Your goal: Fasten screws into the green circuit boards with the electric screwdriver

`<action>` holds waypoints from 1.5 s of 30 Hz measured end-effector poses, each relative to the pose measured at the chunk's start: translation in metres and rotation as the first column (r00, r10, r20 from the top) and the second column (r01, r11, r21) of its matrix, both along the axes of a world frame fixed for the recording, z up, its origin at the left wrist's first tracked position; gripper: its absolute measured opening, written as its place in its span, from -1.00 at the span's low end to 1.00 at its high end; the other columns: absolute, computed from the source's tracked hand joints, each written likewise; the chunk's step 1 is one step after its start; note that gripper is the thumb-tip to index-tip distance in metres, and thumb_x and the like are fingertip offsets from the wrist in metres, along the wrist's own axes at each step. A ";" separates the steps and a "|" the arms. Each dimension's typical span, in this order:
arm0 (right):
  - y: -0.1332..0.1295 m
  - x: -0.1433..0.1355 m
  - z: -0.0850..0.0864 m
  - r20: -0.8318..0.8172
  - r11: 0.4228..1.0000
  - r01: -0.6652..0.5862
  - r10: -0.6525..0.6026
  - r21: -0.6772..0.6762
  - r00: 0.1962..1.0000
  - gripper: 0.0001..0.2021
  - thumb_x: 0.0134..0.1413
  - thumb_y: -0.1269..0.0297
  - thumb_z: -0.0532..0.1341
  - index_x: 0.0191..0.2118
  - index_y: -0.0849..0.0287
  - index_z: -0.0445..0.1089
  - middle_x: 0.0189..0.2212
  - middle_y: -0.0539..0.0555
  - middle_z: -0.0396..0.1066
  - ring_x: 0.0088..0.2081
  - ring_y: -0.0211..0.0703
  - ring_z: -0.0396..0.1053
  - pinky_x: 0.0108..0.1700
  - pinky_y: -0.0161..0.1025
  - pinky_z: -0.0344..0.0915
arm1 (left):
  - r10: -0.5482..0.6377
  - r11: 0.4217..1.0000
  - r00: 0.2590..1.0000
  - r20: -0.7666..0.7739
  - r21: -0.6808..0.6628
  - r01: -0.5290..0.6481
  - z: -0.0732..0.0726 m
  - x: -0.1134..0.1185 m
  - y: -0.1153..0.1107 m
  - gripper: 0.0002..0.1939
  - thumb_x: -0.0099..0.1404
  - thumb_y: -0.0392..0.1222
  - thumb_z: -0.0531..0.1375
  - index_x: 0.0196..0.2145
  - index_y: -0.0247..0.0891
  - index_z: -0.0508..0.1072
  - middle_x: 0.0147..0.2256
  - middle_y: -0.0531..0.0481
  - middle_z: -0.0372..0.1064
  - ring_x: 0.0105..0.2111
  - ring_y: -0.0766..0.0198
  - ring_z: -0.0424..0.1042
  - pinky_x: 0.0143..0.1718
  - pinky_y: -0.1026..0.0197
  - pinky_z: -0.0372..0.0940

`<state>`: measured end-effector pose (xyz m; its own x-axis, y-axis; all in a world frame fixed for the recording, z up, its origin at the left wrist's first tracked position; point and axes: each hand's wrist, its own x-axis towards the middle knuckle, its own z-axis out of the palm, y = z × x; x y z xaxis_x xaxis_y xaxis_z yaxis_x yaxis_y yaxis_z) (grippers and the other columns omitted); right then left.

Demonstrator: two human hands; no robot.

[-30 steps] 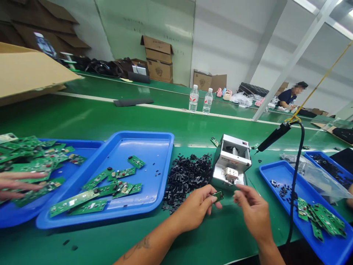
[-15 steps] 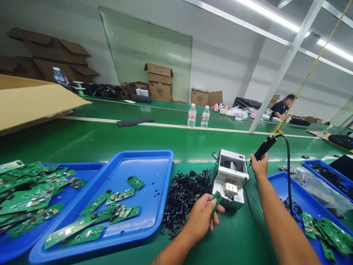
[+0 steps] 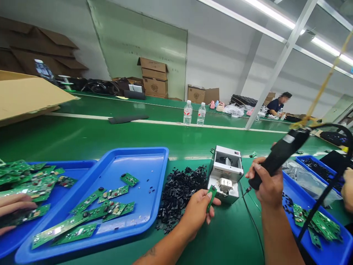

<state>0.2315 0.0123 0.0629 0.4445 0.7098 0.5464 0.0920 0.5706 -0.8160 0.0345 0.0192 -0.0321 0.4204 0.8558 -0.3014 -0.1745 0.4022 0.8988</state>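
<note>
Held between the thumb and fingers of my left hand (image 3: 199, 209) is a small green circuit board (image 3: 211, 198), just in front of a white and grey machine (image 3: 225, 175). My right hand (image 3: 268, 180) grips a black handheld tool (image 3: 284, 152) that hangs from a yellow cord and has a thick black cable. The tool is tilted, its lower end beside the machine's right side. A heap of small black parts (image 3: 180, 195) lies left of the machine.
A blue tray (image 3: 143, 165) holds several boards; another tray (image 3: 86, 165) at far left has more, with another person's hand (image 3: 13, 209) on them. At right are a blue tray (image 3: 331, 254) and another person's hand (image 3: 348, 189). Two bottles (image 3: 188, 113) stand behind.
My right hand and the black tool have come closer and lower, with the tool more tilted. My left hand still holds the board. Other people's hands have appeared at the far left and right edges.
</note>
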 end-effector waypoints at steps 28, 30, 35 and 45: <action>0.001 -0.074 -0.027 0.090 0.994 0.077 -0.085 0.083 0.992 -0.46 0.19 0.37 0.31 0.22 -0.01 0.14 -0.47 -0.20 0.34 -0.63 -0.37 0.30 -0.54 -0.33 0.35 | 0.048 0.999 0.998 0.036 -0.019 -0.047 0.001 0.010 -0.005 -0.59 0.27 0.18 0.20 -0.26 -0.26 0.31 -0.32 -0.06 0.52 -0.69 0.46 0.21 -0.73 0.35 0.03; -0.002 -0.081 -0.021 0.066 0.976 0.119 -0.133 0.182 0.989 -0.37 0.21 0.40 0.28 0.31 -0.05 0.06 -0.48 -0.21 0.32 -0.62 -0.36 0.31 -0.52 -0.32 0.38 | 0.053 0.999 0.998 0.034 -0.015 -0.052 0.001 0.011 -0.005 -0.59 0.28 0.18 0.19 -0.25 -0.26 0.31 -0.37 -0.03 0.50 -0.71 0.46 0.19 -0.73 0.34 0.03; 0.001 -0.090 -0.013 0.064 0.945 0.144 -0.170 0.295 0.983 -0.34 0.23 0.41 0.26 0.35 -0.08 0.02 -0.47 -0.20 0.30 -0.62 -0.36 0.31 -0.50 -0.30 0.41 | 0.053 0.998 0.998 0.041 -0.026 -0.052 0.001 0.012 -0.005 -0.58 0.29 0.19 0.19 -0.25 -0.25 0.30 -0.42 0.00 0.49 -0.74 0.46 0.14 -0.73 0.33 0.02; 0.009 -0.090 -0.025 0.106 0.965 0.078 -0.107 0.249 0.989 -0.35 0.25 0.40 0.24 0.36 -0.06 0.01 -0.46 -0.19 0.29 -0.60 -0.35 0.33 -0.48 -0.29 0.40 | 0.048 0.999 0.997 0.052 0.008 -0.049 -0.002 0.011 -0.006 -0.60 0.29 0.18 0.17 -0.26 -0.25 0.31 -0.37 -0.03 0.50 -0.72 0.46 0.16 -0.75 0.35 0.01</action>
